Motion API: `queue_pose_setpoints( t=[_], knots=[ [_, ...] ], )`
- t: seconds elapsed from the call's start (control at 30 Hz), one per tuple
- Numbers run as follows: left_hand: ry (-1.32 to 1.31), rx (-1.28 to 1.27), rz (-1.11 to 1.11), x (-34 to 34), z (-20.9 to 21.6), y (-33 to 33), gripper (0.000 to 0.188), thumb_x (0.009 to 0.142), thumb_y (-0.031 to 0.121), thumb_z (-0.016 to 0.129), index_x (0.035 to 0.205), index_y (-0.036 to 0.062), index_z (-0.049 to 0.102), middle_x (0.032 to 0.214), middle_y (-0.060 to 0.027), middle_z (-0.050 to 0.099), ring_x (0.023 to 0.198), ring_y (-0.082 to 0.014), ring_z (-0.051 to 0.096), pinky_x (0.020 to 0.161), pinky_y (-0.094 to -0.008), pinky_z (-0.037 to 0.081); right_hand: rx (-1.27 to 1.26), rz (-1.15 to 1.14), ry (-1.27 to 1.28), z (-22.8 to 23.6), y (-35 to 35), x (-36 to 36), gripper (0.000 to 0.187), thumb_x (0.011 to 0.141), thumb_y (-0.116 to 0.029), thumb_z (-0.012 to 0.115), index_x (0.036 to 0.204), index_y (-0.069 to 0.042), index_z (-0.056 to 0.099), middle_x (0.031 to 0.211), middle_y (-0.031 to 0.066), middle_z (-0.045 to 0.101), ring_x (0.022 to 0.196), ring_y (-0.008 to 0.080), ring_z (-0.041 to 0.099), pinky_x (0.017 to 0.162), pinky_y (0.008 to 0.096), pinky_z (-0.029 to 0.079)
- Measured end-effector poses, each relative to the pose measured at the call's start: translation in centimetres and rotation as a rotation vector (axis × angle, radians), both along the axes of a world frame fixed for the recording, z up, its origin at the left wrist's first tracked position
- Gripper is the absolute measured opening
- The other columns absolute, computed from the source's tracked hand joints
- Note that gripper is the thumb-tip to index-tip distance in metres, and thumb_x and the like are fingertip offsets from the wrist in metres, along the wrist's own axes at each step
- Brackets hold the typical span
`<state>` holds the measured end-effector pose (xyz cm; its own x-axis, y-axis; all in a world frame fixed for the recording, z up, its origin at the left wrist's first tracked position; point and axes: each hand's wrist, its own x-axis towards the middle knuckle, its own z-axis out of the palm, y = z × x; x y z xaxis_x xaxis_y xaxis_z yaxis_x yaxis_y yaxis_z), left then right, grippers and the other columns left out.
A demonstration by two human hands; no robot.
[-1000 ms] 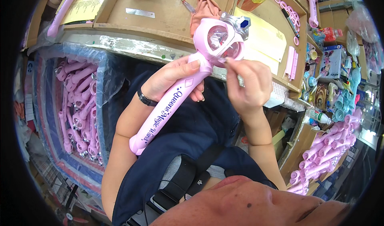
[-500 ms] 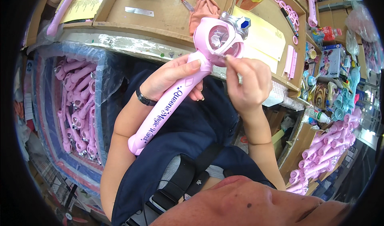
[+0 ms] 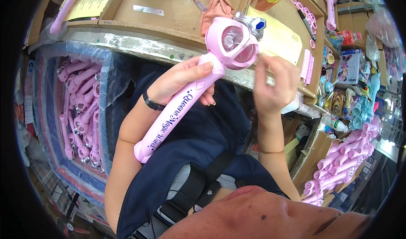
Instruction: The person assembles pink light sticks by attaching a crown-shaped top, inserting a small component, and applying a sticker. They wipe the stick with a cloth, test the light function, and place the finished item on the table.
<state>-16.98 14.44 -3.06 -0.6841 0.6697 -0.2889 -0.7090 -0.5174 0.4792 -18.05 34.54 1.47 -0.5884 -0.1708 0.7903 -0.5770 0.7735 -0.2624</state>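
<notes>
A pink toy wand (image 3: 173,112) lies slantwise across my lap side, with dark lettering along its handle. My left hand (image 3: 186,80) is wrapped round its neck, thumb on top. The wand's round head (image 3: 231,42) has clear windows in a pink frame, and a silver crown piece with a blue gem (image 3: 259,25) tops it. Just right of the head, apart from it, is my right hand (image 3: 275,82). Motion smears its bent fingers, so whether they pinch anything cannot be made out.
Left of me, a plastic-lined bin (image 3: 112,69) holds many pink wands. A cardboard tray (image 3: 173,16) on the bench carries a screwdriver (image 3: 195,0), an orange cloth (image 3: 216,10), a metal strip (image 3: 148,10) and pink rings (image 3: 304,10). More pink wands (image 3: 342,158) are stacked at right.
My right hand has moved from the lower edge of the wand's head out to the right. My left hand and the wand have hardly shifted.
</notes>
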Motion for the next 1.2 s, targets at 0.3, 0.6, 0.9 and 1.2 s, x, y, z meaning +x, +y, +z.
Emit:
queue_pose_setpoints(
  t=[0.3,0.6,0.9,1.2],
  knots=[
    [0.057,-0.076,-0.017,0.0,0.2,0.1,0.041,0.089,0.034,0.062,0.107,0.0014,0.045,0.076,-0.0119,0.063,0.062,-0.0183,0.067,0.057,-0.0268,0.057,-0.168,-0.351,-0.007,-0.4,3.9,-0.8,0.015,0.074,0.007,0.070,0.086,-0.001,0.065,0.080,0.0082,0.063,0.073,0.0193,0.057,0.065,0.0305,0.046],
    [0.077,-0.104,-0.013,0.2,0.1,0.0,0.041,0.088,0.031,0.064,0.109,0.0007,0.045,0.077,-0.0111,0.062,0.063,-0.0176,0.066,0.060,-0.0284,0.057,0.268,-0.366,-0.061,-10.9,7.6,5.0,0.014,0.068,-0.022,0.078,0.081,-0.026,0.072,0.112,-0.0007,0.056,0.113,0.0239,0.043,0.104,0.0422,0.025],
    [0.111,-0.212,-0.026,0.8,0.4,0.8,0.042,0.089,0.027,0.061,0.116,0.0009,0.042,0.079,-0.0133,0.060,0.065,-0.0217,0.065,0.061,-0.0316,0.056,-0.047,-0.068,-0.059,-4.8,3.0,3.8,0.035,0.094,-0.041,0.047,0.112,-0.015,0.062,0.121,0.0116,0.052,0.114,0.0313,0.045,0.104,0.0479,0.024],
    [0.280,-0.157,0.080,2.2,0.3,-1.2,0.046,0.087,0.024,0.064,0.122,0.0025,0.043,0.081,-0.0084,0.059,0.067,-0.0174,0.063,0.063,-0.0293,0.054,-0.115,-0.304,-0.196,-1.6,2.9,-2.9,0.037,0.095,-0.019,0.045,0.128,-0.002,0.049,0.135,0.0186,0.042,0.131,0.0304,0.033,0.108,0.0433,0.019]
  ],
)
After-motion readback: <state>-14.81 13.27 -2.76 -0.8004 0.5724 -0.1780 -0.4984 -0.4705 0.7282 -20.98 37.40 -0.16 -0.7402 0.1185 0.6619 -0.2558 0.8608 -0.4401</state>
